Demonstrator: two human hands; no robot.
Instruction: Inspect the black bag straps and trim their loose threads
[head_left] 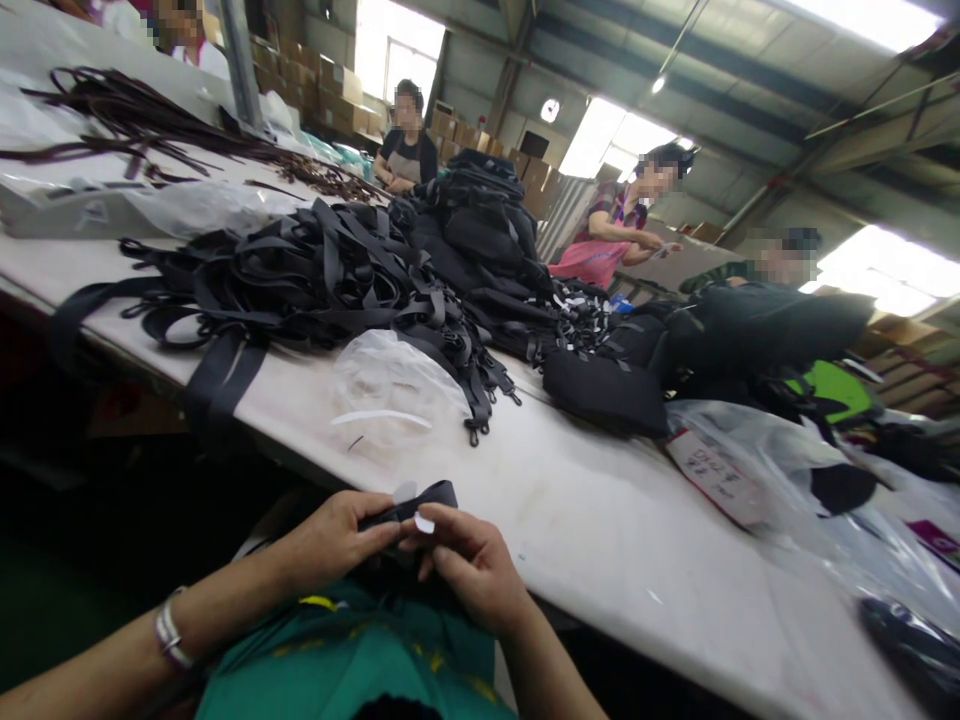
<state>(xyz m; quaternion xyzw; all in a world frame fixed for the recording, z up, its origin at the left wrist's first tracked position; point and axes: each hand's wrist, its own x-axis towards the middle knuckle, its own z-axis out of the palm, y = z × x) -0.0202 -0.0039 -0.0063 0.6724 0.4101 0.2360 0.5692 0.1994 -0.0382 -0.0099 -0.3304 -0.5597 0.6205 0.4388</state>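
Near the table's front edge, my left hand is closed on a black strap, whose folded loop sticks up between my hands. My right hand is beside it, fingers bent, with a small white tag at its fingertips. The lower part of the strap is hidden behind my fingers. Beyond my hands a clear plastic bag lies on the white table. A large tangled pile of black straps with clips is behind that bag.
Black bags are heaped behind the straps. A black pouch and plastic bags with a written label lie to the right. Dark brown strips spread at the back left. Several people are around the table.
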